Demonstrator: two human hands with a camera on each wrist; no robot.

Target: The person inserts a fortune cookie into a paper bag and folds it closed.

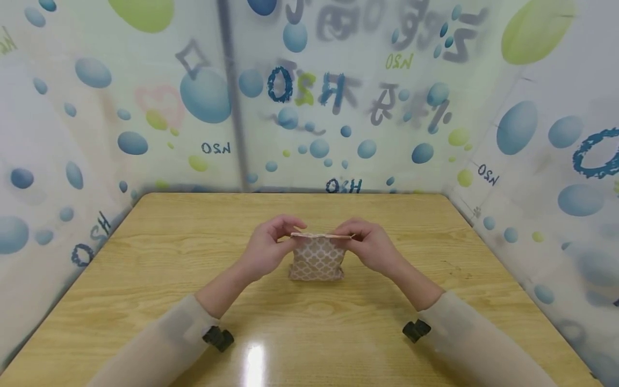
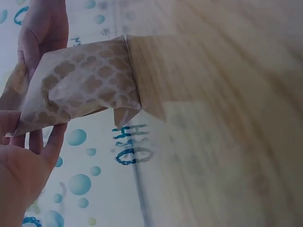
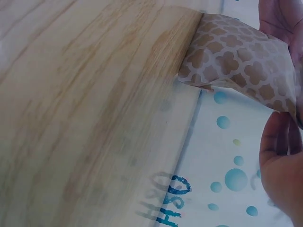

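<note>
A small brown paper bag [image 1: 317, 259] with a white lattice pattern stands upright in the middle of the table. My left hand [image 1: 270, 244] pinches the left end of its top edge, thumb on the near side. At the right end of that edge, my right hand [image 1: 369, 246] pinches the paper likewise. In the left wrist view the bag [image 2: 90, 78] looks puffed out, its bottom on the table. The right wrist view shows the patterned side of the bag [image 3: 236, 59] and my right hand [image 3: 284, 165] at its top corner. What the bag contains is hidden.
The wooden table [image 1: 159, 252] stretches out on all sides of the bag. Behind it and along both sides hang pale curtains [image 1: 314, 134] with blue and green dots. Dark wrist-camera mounts [image 1: 218, 337] sit on both sleeves.
</note>
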